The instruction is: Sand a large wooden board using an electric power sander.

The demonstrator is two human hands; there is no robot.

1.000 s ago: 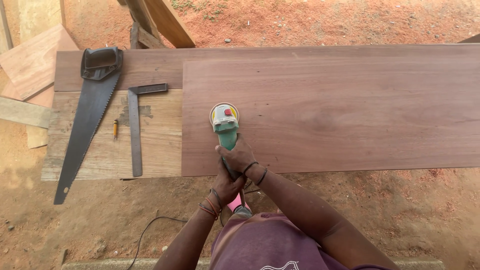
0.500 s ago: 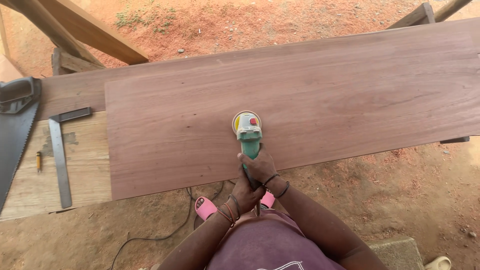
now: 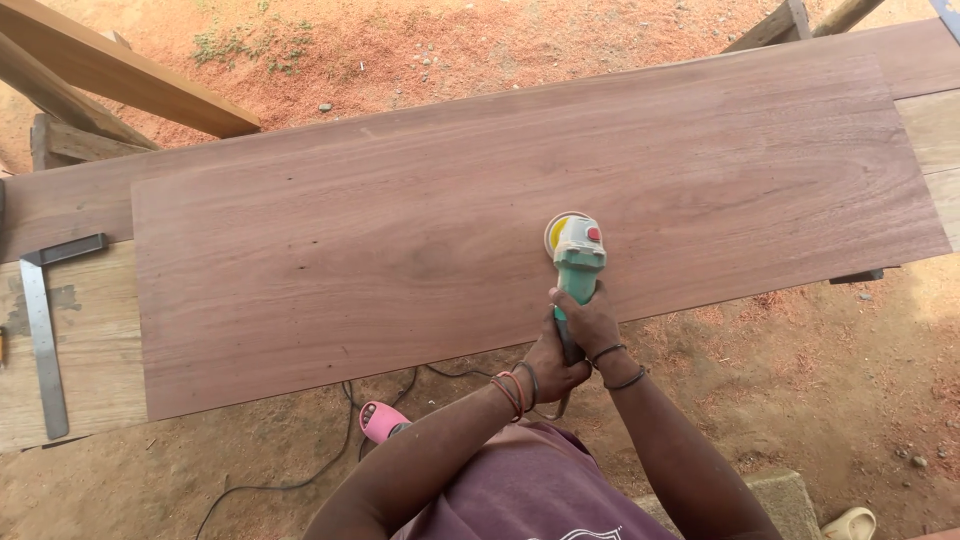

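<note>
Head view: both hands are gripping the green angle grinder (image 3: 576,262) by its handle. The right hand (image 3: 590,322) is sitting forward, fingers clamped around the handle; the left hand (image 3: 553,365) is wrapping the handle's rear end, fingers closed on it. The grinder's disc is resting on the reddish-brown board (image 3: 420,250), near its front edge, right of centre. A steel square (image 3: 42,330) is lying on the pale plank (image 3: 90,350) at far left. A black cable (image 3: 300,470) is trailing over the dirt.
</note>
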